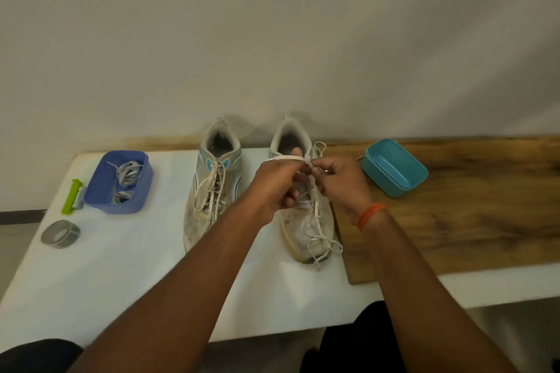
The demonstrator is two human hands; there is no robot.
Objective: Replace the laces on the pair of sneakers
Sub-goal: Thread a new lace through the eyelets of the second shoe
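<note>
Two worn white sneakers stand side by side on the white table (127, 275), toes toward the person, heels toward the wall. The left sneaker (212, 188) is laced with a speckled white lace, its loose ends lying down over the toe area. Both hands work over the right sneaker (306, 221), near its collar. The left hand (277, 188) has its fingers curled, pinching a stretch of the lace (316, 218) that runs taut across to the right hand (336, 182), whose thumb and fingertips also pinch it; a small loop sticks up just above the right hand. The rest of this lace trails down the shoe and lies in loose loops over the toe. An orange wristband (370, 215) sits on the right wrist. To the left, a blue tub (119, 183) holds flat grey laces (127, 175); beside it lie a green clip (71, 197) and a roll of grey tape (60, 234). To the right, a teal container (394, 168) rests on a wooden board (454, 221).
</note>
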